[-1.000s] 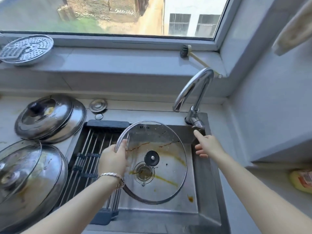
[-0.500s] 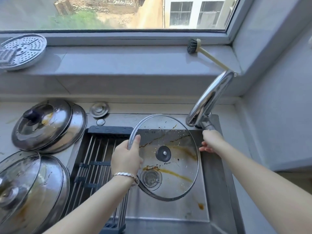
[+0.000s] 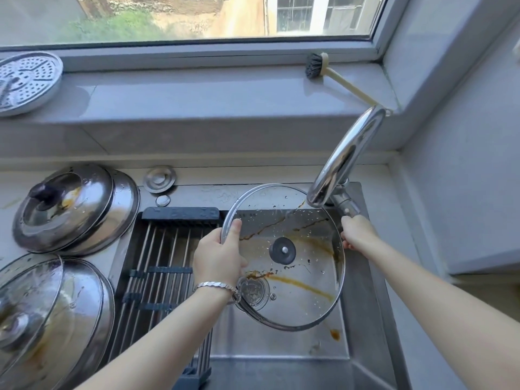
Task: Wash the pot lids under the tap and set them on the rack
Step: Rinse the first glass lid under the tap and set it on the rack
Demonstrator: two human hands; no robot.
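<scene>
Lid (image 3: 309,277) over sink (image 3: 363,319), tap (image 3: 346,156) at its 1 o'clock. Rack (image 3: 157,263) across sink at 9 o'clock. Beyond rack, on surface (image 3: 253,175): far lid stack (image 3: 70,206), near lid stack (image 3: 56,319). On windowsill (image 3: 197,102): brush (image 3: 315,67) at 12, steamer plate (image 3: 28,83) at 10.

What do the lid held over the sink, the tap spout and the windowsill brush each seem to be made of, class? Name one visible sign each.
Held lid: clear glass with a metal rim; stains behind show through.
Tap spout: polished, chrome-like metal; mirror reflections.
Brush: dark bristles, pale matt handle, plastic or wood, unclear which.
</scene>
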